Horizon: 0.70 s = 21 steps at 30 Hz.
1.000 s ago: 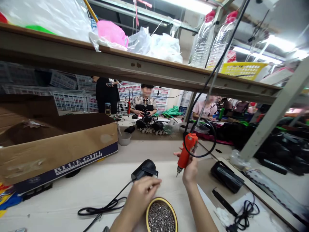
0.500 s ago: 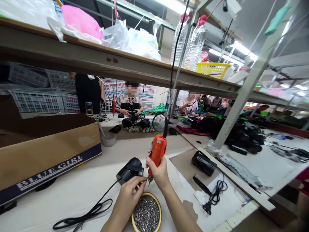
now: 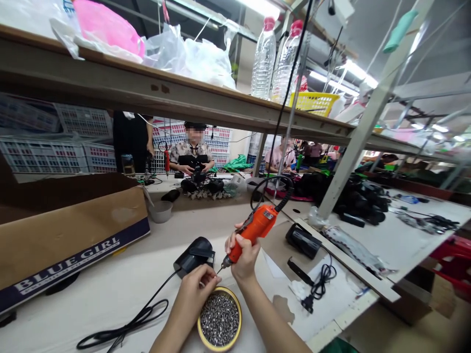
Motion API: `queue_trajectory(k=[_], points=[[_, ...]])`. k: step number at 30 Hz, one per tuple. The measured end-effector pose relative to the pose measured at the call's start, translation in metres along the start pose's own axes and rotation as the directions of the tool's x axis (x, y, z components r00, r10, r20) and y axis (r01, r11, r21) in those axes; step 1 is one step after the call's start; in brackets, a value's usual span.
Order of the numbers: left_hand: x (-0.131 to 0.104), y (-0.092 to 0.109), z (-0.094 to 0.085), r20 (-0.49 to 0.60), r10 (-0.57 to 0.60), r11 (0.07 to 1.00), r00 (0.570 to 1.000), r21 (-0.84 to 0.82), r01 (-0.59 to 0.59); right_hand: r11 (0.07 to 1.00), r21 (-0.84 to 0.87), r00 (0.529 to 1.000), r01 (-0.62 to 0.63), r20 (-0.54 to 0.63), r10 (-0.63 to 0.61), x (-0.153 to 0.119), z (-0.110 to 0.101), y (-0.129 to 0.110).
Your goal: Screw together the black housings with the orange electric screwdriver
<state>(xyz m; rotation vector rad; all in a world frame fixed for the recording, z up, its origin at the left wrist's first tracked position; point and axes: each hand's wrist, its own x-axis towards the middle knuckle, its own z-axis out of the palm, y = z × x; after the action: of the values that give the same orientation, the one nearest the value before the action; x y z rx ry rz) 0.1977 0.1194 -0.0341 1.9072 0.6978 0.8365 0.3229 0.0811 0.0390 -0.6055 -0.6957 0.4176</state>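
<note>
My right hand [image 3: 243, 255] is wrapped round an orange electric screwdriver [image 3: 253, 228], tilted so its bit points down and left. My left hand [image 3: 196, 289] has thumb and forefinger pinched together at the tip of that bit; whatever lies between them is too small to make out. Just below both hands stands a round yellow-rimmed bowl [image 3: 240, 314] full of small silver screws [image 3: 220, 318]. Behind my left hand lies a black plastic device [image 3: 194, 255] with a black cord [image 3: 147, 314] trailing to the left.
A cardboard box [image 3: 73, 235] stands at the left, a grey bowl [image 3: 161, 212] behind it. On the right lie another black device [image 3: 303, 240] and a coiled plug cord [image 3: 324, 279]. A shelf [image 3: 165, 90] crosses overhead. A co-worker [image 3: 193, 152] sits opposite.
The screwdriver has tipped from nearly upright to slanting, its bit swinging left to my left fingertips. The whole view has shifted slightly.
</note>
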Motion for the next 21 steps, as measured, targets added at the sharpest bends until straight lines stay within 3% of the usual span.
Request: queue_trajectory(k=[13,21], points=[[-0.002,0.002,-0.002,0.018,-0.030,0.999,0.999,0.020,0.029,0.999,0.030,0.999,-0.019,0.032,0.018,-0.005,0.001,0.006],[-0.006,-0.004,-0.007,0.051,0.087,0.984,0.995,0.149,-0.094,0.998,-0.038,0.997,-0.054,0.051,0.056,-0.007,-0.001,0.013]])
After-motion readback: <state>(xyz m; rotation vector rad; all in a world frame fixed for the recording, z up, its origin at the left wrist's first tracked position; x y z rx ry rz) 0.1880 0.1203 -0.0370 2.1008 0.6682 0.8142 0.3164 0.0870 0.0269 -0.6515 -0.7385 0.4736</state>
